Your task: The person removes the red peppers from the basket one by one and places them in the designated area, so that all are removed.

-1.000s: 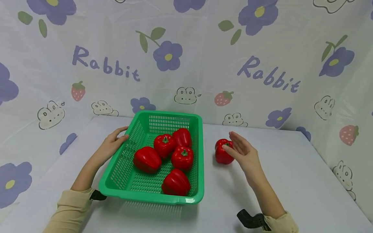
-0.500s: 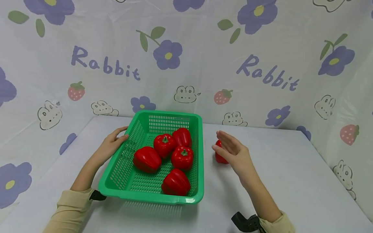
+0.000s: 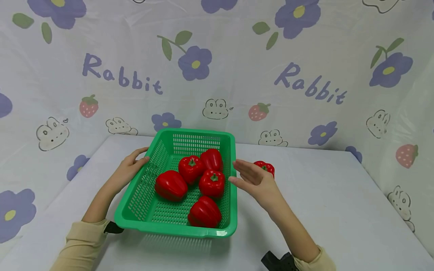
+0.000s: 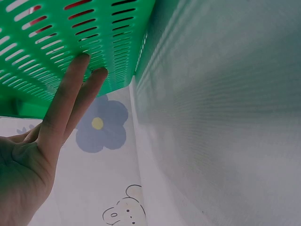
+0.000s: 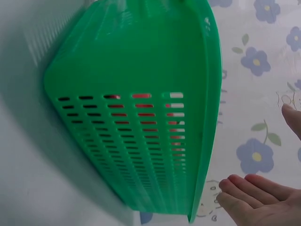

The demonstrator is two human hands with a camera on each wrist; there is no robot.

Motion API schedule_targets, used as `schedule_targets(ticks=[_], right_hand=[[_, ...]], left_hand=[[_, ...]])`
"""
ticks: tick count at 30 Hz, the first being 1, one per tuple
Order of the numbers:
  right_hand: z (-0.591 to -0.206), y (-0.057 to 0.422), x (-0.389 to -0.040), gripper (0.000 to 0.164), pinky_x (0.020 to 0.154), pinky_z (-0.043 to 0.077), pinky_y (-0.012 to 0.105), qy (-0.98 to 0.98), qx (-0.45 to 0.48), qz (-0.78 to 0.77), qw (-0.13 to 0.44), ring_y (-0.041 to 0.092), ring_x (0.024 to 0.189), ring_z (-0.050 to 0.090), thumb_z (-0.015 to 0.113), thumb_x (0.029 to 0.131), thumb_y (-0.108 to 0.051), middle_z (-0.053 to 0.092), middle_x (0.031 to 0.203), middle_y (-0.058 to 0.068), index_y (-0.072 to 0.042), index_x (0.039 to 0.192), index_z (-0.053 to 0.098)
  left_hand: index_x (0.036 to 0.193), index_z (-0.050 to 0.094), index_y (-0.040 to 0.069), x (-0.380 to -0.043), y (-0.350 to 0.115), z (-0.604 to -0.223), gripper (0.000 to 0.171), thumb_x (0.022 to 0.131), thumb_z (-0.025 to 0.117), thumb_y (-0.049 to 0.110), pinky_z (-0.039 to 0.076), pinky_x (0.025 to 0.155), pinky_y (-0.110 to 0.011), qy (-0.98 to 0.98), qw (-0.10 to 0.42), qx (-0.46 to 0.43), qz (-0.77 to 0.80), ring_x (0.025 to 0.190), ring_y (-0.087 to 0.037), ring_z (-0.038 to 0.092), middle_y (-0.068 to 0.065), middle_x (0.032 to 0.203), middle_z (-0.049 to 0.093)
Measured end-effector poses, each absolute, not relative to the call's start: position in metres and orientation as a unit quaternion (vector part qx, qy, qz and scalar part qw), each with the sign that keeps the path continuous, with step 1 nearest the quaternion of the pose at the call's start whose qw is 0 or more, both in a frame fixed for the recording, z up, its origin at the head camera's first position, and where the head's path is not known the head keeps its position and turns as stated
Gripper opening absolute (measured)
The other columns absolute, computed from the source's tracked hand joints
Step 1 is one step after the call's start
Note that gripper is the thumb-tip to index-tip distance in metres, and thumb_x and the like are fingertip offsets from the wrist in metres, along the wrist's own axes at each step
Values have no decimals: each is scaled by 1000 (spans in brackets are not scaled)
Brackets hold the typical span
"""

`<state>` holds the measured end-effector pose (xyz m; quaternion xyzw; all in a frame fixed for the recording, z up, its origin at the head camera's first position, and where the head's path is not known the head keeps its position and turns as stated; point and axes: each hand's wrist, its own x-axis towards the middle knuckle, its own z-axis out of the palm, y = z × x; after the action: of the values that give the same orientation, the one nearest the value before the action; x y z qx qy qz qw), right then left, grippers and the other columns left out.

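Observation:
A green plastic basket (image 3: 176,230) with slotted walls stands in front of me, with several red bell peppers (image 3: 171,185) inside. My left hand (image 3: 127,171) touches its left side. In the left wrist view, straight fingers (image 4: 66,101) lie against the slotted wall below the rim. Beside the right rim is my right hand (image 3: 259,186), fingers extended and thumb apart, holding nothing. The right wrist view shows that hand (image 5: 263,205) with a gap between it and the basket. Behind the right hand sits another red bell pepper (image 3: 266,166) on the table, partly hidden.
A white-covered table (image 3: 339,203) carries the basket. A cloth backdrop (image 3: 237,49) with flowers, rabbits and strawberries rises along the back and both sides. A black wrist camera (image 3: 279,261) sits near the right sleeve.
My right hand has moved left, from in front of the lone bell pepper to the basket's right rim. The left hand, the basket and its peppers have stayed in place.

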<state>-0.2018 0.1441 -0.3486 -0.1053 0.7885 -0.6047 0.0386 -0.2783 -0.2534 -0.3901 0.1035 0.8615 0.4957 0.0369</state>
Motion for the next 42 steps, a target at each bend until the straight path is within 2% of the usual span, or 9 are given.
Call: schedule_targets(ticks=[10,18,26,35,42], right_hand=[[-351,128,-194,64,104,46,40,785,-130,-602,64,22,137,49,76,85,-29,55,144,2,-20,142,50],[-352,115,-192,66,104,47,40,783,-144,-600,86,28,136,49,77,84,-26,55,143,7,-15,142,49],[-351,106,-192,64,108,44,44,784,-156,-592,101,28,134,51,77,84,-27,56,142,7,-14,140,51],[-345,98,-193,64,99,51,41,801,-169,-557,141,33,127,57,75,85,-33,60,137,13,-5,138,53],[-339,92,-193,60,91,56,39,831,-176,-502,161,29,114,66,77,83,-33,67,124,14,-1,131,59]], left_hand=[[155,24,10,-279,-254,-390,60,105,42,38,57,69,-29,862,37,102,495,75,-9,69,-26,105,68],[155,24,9,-278,-253,-390,60,105,42,37,57,69,-29,859,40,102,500,77,-8,69,-29,111,66],[156,21,8,-276,-253,-388,60,105,41,34,57,68,-28,858,42,105,502,77,-8,69,-30,113,65],[155,22,9,-276,-253,-387,60,105,42,36,57,68,-29,861,41,99,497,77,-9,68,-29,112,65],[155,22,8,-277,-252,-387,60,105,41,35,57,67,-29,859,41,101,501,75,-9,68,-28,109,67]])
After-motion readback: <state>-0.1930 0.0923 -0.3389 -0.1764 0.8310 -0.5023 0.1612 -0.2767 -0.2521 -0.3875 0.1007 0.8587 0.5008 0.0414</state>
